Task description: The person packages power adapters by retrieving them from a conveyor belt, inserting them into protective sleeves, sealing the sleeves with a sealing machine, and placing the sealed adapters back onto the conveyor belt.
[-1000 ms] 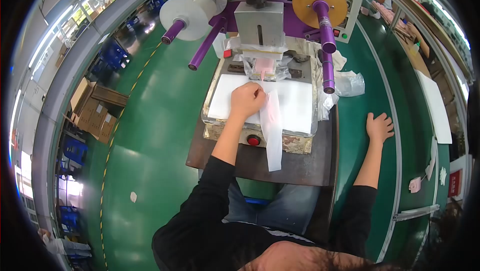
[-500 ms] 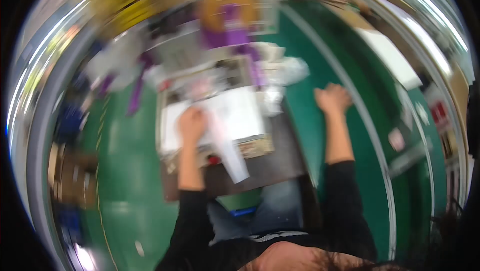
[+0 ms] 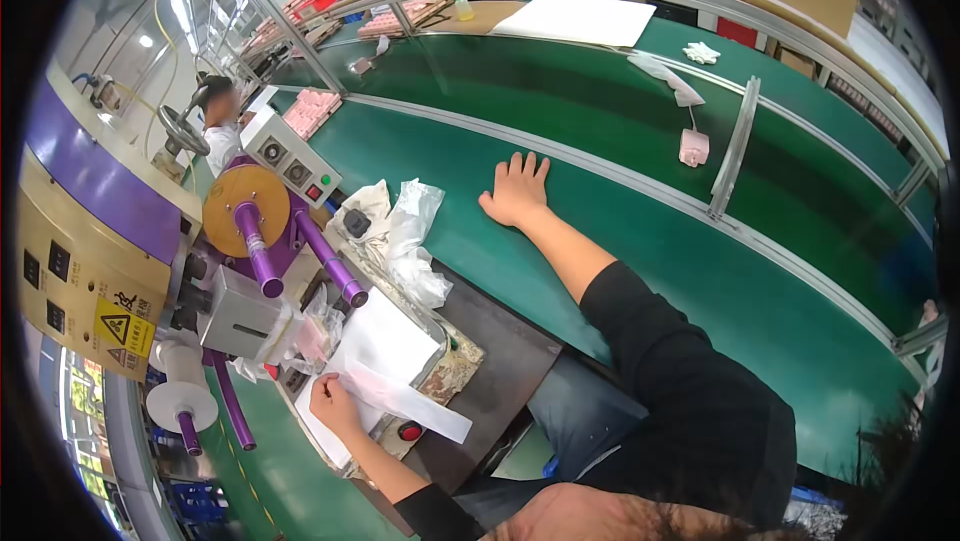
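Note:
My left hand [image 3: 335,404] rests on white paper sheets [image 3: 392,341] with its fingers curled closed. Beside it lies a pale, translucent strip [image 3: 410,401], whose far end comes close to my fingertips. Whether they pinch it, I cannot make out. Crumpled clear plastic with something pinkish [image 3: 315,333] lies just beyond the hand. My right hand [image 3: 518,189] lies flat on the green belt surface [image 3: 450,161], fingers spread, holding nothing.
A machine with purple rollers [image 3: 318,256] and a metal box [image 3: 245,316] stands at left. A red button [image 3: 409,431] is near my left wrist. White cloth and plastic bags [image 3: 415,241] lie beyond the paper. A pink block [image 3: 693,148] sits past the rail; another person [image 3: 220,126] is farther back.
The view has swung to the right and become sharper. My left hand stays by the strip on the paper, and my right hand stays on the green surface.

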Motion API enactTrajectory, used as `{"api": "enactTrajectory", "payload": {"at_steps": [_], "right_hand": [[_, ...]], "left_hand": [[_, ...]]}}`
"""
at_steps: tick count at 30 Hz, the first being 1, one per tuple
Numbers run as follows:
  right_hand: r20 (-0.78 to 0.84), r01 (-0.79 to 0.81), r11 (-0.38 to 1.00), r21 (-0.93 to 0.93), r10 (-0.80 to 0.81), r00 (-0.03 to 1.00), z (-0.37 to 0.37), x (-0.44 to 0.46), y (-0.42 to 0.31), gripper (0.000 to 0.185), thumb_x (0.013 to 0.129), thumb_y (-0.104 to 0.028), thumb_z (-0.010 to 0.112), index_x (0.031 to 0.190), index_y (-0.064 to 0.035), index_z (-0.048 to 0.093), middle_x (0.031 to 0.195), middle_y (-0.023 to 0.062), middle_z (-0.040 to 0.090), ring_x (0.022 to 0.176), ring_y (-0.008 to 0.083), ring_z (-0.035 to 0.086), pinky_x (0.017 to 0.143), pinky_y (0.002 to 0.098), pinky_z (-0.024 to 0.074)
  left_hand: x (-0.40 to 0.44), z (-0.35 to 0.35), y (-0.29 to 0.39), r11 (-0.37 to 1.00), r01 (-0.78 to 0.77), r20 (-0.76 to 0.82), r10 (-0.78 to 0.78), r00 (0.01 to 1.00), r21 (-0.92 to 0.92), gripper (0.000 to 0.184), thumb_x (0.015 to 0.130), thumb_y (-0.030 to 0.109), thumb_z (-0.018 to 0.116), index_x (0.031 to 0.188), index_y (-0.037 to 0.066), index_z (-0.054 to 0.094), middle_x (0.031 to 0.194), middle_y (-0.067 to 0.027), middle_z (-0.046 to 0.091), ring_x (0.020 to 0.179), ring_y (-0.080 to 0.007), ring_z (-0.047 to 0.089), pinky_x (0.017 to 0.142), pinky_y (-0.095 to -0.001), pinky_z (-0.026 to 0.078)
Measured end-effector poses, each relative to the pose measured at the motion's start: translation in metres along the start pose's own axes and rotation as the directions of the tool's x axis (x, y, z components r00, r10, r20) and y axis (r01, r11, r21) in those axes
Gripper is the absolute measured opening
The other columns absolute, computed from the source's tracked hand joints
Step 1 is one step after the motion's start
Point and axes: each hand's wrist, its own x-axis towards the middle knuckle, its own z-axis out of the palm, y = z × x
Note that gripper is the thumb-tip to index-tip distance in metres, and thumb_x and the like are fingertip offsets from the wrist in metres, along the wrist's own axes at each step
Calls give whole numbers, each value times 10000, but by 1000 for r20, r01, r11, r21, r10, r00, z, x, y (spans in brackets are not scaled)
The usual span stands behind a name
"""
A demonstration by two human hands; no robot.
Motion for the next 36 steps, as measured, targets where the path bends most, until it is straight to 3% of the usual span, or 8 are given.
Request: {"api": "enactTrajectory", "payload": {"at_steps": [16,36], "right_hand": [[-33,17,1000,13,-16,999,-4,0,-3,757,851,-498,608,1375,42,528,1515,275,399,1441,488,289,1178,684,138],[42,-10,1000,-15,10,999,-7,-3,-7,724,896,-470,545,1415,32,484,1560,283,354,1470,486,270,1196,668,116]], "left_hand": [[1,4,-21,996,-24,-38,20,999,-90,166,871,64,573,870,-21,715,681,-49,615,602,-117,512,571,-290,414],[-1,1,-9,991,38,-58,-46,997,-126,144,876,62,596,865,-5,723,673,-38,628,608,-101,550,592,-269,453]]}}
